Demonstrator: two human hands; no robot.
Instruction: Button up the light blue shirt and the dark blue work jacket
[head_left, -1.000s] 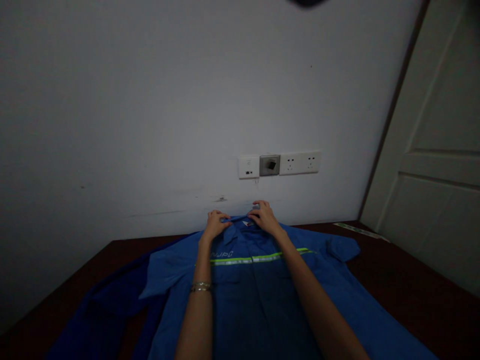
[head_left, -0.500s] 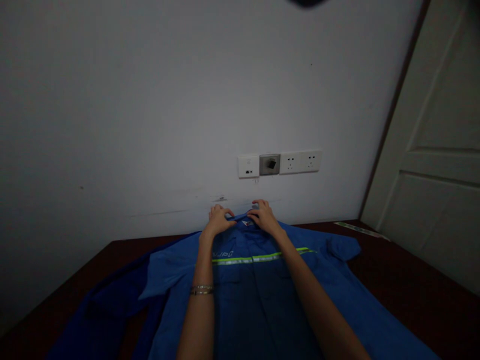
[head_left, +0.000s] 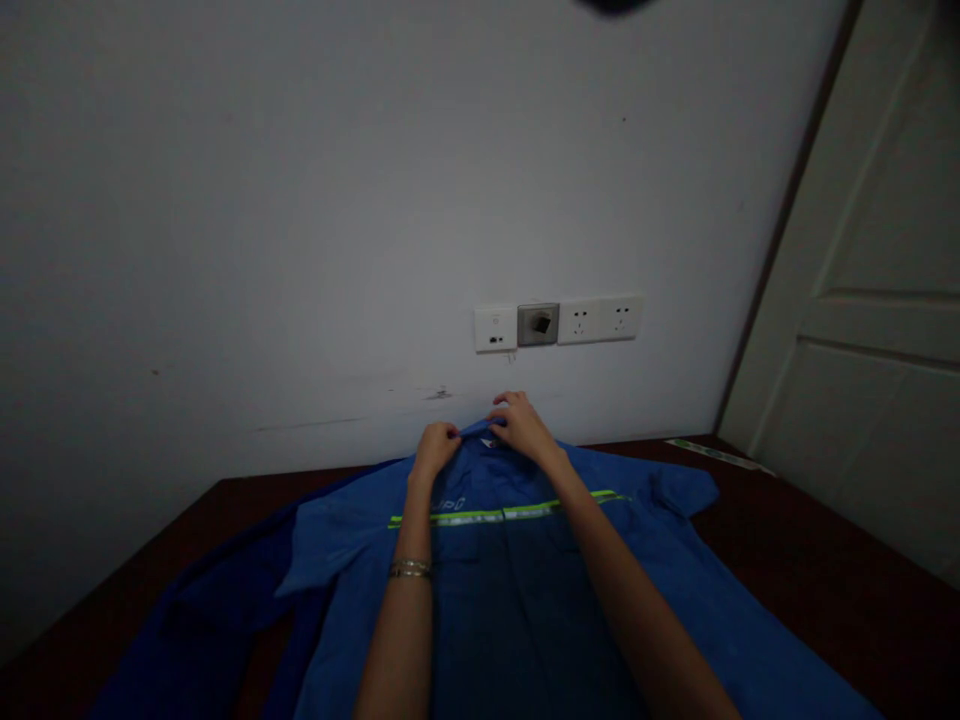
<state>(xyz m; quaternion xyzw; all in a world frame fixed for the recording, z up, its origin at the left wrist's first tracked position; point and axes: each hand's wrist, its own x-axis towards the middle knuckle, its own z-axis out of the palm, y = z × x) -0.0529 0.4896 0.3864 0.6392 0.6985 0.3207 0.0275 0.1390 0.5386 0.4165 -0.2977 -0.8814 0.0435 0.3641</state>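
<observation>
Collar (head_left: 473,429), lower centre, is pinched by left hand (head_left: 435,450) and right hand (head_left: 523,430); straightening seems underway, next needing even tension.

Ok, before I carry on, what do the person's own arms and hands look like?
The left hand and right hand are ungloved; no sleeves show on either arm. Thin, shiny bracelets circle the left forearm. Rings: too dim to tell.

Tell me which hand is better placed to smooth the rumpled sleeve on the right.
Probably the right hand: it is nearer that sleeve. The left hand, pinching the collar farther left, would likely have to reach across.
</observation>
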